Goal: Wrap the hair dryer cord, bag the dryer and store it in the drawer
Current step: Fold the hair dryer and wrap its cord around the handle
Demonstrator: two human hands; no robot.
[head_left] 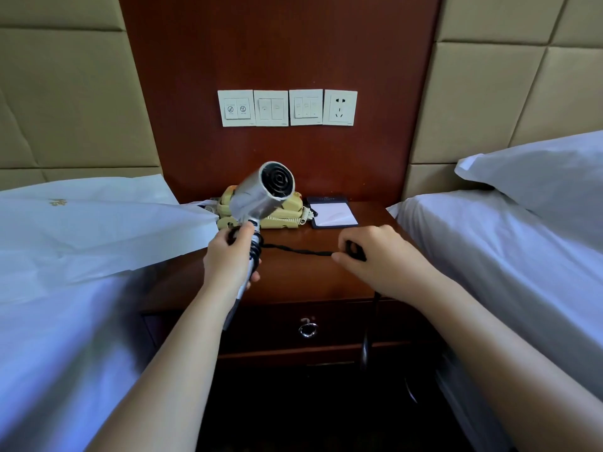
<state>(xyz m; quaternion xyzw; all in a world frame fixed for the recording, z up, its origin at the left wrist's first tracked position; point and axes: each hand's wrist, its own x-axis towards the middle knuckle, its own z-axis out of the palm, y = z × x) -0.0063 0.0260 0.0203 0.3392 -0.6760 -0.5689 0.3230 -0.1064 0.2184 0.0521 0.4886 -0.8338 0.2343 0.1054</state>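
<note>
Dryer (264, 194) is up in the air over the desk (310, 278), silver barrel tilted toward the wall, just in front of the phone (280, 216). My left hand (230, 256) is curled round the handle, thumb pinning a few black turns of cord (300, 251) already on it. My right hand (375, 256) is closed on the cord out to the side, pinching it, so a twisted length runs taut between my two hands just above the desk top. Below that hand the rest of the cord drops past the desk edge, in front of the drawer (342, 324), toward the floor. The plug I can't make out; the socket (340, 107) on the wall is empty.

So this is the wrapping step, I'd say partly done: a few loops on, a good tail left. The next move calls for my right hand to circle the handle while the cord slips through my fingers under light tension, the left thumb lifting to trap each turn. That twist could kink, so easy does it.

Bag (98, 230) lies white on the bed (65, 337) to my left, near the desk. The drawer is shut, its ring pull (308, 329) hanging; that will want a free hand.
</note>
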